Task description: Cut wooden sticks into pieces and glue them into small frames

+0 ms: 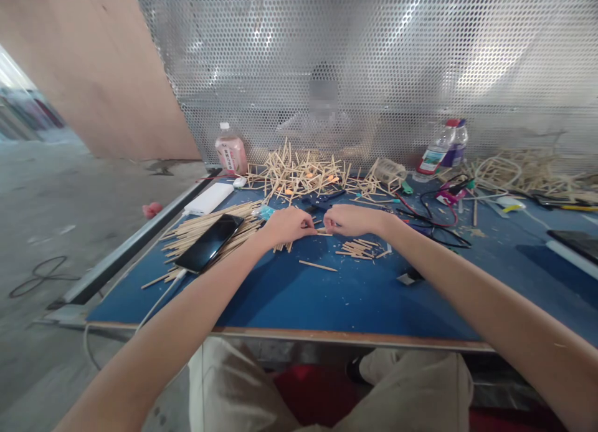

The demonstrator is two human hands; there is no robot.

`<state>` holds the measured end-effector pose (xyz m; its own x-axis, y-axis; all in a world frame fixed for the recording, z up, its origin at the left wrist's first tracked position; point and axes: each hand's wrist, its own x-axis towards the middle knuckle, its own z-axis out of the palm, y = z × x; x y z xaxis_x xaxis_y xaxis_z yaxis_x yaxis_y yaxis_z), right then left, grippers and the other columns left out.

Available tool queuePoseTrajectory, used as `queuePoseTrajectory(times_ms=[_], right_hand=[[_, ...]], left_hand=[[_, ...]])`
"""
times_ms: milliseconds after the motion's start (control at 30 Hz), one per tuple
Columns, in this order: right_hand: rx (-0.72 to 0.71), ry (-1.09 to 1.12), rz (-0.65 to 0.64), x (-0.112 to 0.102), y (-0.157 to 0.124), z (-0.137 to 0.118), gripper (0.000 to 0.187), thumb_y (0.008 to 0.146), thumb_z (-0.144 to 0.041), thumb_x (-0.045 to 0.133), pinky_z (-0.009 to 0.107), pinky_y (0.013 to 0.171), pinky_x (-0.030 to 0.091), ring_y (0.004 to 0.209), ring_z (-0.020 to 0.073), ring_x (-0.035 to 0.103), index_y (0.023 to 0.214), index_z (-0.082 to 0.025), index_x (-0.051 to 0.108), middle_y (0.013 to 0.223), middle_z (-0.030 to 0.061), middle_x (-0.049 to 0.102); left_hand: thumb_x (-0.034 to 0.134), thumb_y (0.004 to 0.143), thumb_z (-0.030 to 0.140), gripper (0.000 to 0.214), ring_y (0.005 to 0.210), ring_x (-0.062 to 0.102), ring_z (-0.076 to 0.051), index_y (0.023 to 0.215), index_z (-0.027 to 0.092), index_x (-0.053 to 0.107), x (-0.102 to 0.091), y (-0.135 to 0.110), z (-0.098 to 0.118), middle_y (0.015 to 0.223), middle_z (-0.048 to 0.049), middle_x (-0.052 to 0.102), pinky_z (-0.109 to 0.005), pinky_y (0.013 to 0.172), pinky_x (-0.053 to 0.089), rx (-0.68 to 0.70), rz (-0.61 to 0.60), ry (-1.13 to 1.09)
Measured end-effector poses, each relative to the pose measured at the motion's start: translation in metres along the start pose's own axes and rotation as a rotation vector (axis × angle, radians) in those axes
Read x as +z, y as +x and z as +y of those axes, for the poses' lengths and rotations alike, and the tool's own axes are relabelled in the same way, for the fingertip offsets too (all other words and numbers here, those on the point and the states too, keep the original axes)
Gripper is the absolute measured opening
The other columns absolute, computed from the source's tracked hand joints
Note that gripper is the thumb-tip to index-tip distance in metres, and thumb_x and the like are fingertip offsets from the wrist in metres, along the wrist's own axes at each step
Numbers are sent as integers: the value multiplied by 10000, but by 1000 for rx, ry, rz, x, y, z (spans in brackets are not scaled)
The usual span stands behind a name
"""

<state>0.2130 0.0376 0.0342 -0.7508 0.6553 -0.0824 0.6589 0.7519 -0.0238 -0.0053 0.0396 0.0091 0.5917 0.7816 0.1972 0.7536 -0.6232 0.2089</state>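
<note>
Over the middle of the blue table, my left hand (292, 225) and my right hand (348, 221) face each other with fingers pinched. A short wooden stick (323, 232) spans the gap between the fingertips, one end at each hand. Just right of it lies a pile of short cut sticks (359, 248). One loose wooden stick (317, 265) rests on the table nearer to me. Beneath and left of my left wrist, a few short pieces (283, 247) show. Long wooden sticks (187, 239) lie bundled at the left.
A black phone (210, 242) sits on the long sticks, with a white power bank (208, 198) behind. A tangled stick heap (299, 173) lies before the perforated metal panel (261, 58). Bottles (230, 151) stand at the back; cables (439, 217) run at right.
</note>
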Motion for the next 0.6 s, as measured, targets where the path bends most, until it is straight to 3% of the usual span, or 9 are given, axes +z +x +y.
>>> queuePoseTrajectory(times_ms=[167, 267, 367, 433, 600], right_hand=[[-18, -79, 31, 0, -5, -7, 219, 846, -159, 451, 330, 662, 343, 666, 186, 521, 692, -186, 604, 717, 81, 654], [9, 4, 68, -5, -13, -4, 141, 821, -179, 508, 318, 664, 348, 677, 179, 520, 722, -185, 608, 751, 70, 653], [127, 185, 206, -12, -24, -3, 143, 858, -282, 527, 302, 667, 361, 720, 174, 534, 837, -185, 629, 836, 58, 655], [228, 359, 306, -13, -31, -8, 223, 892, -374, 505, 294, 649, 357, 688, 160, 513, 875, -189, 629, 796, 28, 627], [308, 795, 473, -2, -40, -32, 277, 875, -431, 511, 287, 602, 309, 628, 132, 406, 780, -186, 597, 682, -28, 485]], left_hand=[[627, 838, 499, 243, 637, 618, -173, 827, 308, 777, 0, -1, 0, 714, -9, 712, -263, 553, 346, 3, 80, -10], [565, 878, 544, 331, 650, 608, -164, 888, 275, 757, -6, -2, 1, 732, -10, 700, -265, 568, 373, 5, 254, -44], [521, 913, 557, 404, 688, 605, -148, 1045, 225, 708, -12, -4, 5, 868, -26, 724, -275, 648, 445, 52, 498, -115], [536, 905, 576, 458, 703, 608, -140, 1156, 212, 658, -13, -6, 8, 979, -36, 734, -287, 712, 484, 87, 598, -152], [632, 817, 647, 741, 958, 659, -199, 1411, 237, 460, -3, -9, 23, 1279, -81, 665, -373, 938, 492, 275, 618, -130]])
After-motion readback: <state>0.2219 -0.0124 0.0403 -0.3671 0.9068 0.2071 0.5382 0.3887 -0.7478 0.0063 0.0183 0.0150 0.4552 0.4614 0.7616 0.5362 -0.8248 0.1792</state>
